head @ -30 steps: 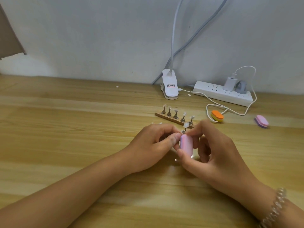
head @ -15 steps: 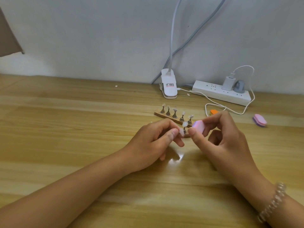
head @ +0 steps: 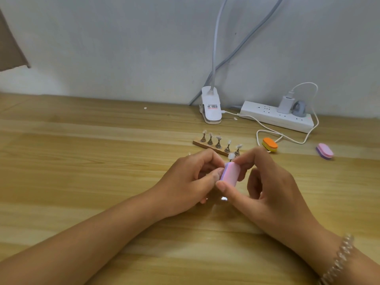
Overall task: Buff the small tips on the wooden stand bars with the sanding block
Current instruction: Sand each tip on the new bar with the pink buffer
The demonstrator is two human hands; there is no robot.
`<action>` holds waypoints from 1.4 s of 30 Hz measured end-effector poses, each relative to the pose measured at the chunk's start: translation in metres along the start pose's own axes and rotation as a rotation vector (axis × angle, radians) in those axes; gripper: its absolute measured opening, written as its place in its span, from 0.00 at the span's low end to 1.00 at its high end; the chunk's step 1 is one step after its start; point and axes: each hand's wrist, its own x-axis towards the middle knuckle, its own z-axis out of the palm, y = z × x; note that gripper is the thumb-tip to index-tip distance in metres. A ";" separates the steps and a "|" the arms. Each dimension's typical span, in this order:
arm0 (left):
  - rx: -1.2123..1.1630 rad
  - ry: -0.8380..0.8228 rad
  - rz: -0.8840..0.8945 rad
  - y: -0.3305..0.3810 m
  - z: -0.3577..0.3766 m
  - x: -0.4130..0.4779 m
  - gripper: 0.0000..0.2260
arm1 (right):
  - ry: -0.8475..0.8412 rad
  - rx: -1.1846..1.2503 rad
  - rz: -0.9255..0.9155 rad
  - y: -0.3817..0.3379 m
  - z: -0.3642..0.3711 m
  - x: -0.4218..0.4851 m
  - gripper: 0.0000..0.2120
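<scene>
Sanding block [head: 292, 174]: pink, rounded foam, pinched in right hand [head: 265, 188], just in front of the wooden stand bar [head: 207, 145].
Left hand [head: 191, 182]: fingers clenched around a small metal-stemmed tip [head: 231, 155].
Stand bar: five pale tips on metal pegs.

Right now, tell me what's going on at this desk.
A person is buffing small nail tips. The right hand pinches a pink sanding block, held against something the left hand grips; that piece is mostly hidden, with one tip showing above the block. A wooden stand bar with five tips on pegs sits just behind the hands. Two spare blocks, an orange block and a pink-purple block, lie unused to the right.
</scene>
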 end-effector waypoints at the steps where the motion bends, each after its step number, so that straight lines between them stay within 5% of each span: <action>1: 0.002 0.002 0.004 0.000 0.000 0.000 0.05 | 0.010 0.027 0.021 0.001 -0.001 0.001 0.19; 13: 0.015 0.010 0.014 0.002 0.001 -0.001 0.05 | 0.058 0.176 0.125 0.004 -0.005 0.005 0.21; 18: 0.034 0.008 0.010 -0.001 0.001 0.000 0.04 | -0.010 0.039 0.001 -0.001 0.000 0.000 0.19; 24: 0.022 0.011 0.022 0.001 0.001 -0.001 0.06 | 0.153 0.228 0.229 0.007 -0.007 0.007 0.22; 29: 0.155 0.017 0.074 0.001 -0.001 0.000 0.08 | 0.028 0.115 0.042 -0.001 0.000 0.002 0.19; 33: 0.151 0.044 0.077 -0.001 -0.002 0.001 0.06 | 0.084 0.133 0.125 0.003 -0.002 0.004 0.19; 38: 0.136 0.028 0.072 -0.002 -0.003 0.001 0.08 | -0.015 0.042 0.004 -0.002 0.001 0.000 0.19; 42: 0.106 0.061 0.106 -0.003 -0.002 0.000 0.06 | 0.070 0.144 0.135 0.002 -0.005 0.005 0.19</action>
